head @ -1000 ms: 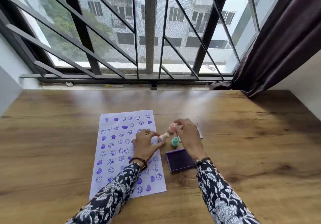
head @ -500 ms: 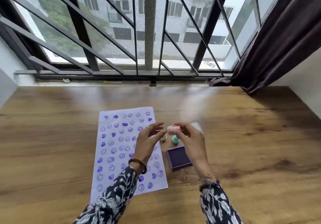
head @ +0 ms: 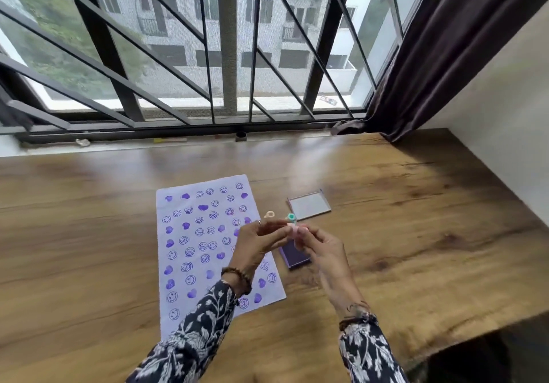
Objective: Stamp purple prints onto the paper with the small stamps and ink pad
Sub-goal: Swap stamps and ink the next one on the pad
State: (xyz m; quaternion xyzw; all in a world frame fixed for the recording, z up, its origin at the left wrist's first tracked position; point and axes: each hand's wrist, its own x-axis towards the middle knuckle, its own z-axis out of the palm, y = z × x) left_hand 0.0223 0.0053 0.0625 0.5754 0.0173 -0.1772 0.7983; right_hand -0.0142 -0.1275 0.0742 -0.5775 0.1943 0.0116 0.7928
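Observation:
A white paper covered with purple smiley and heart prints lies on the wooden table. Above its right edge my left hand and my right hand meet and both pinch a small pink stamp, held up off the table. The purple ink pad lies open under my hands, partly hidden by them. A cream stamp and a teal stamp stand on the table just beyond my fingers.
The ink pad's clear lid lies flat beyond the stamps. A barred window runs along the table's far edge and a dark curtain hangs at the right. The table's right front corner drops off at lower right.
My right hand has lifted the pink stamp off the table and my left hand has let go of the cream stamp and joined it. The camera has tilted, so the lid now shows.

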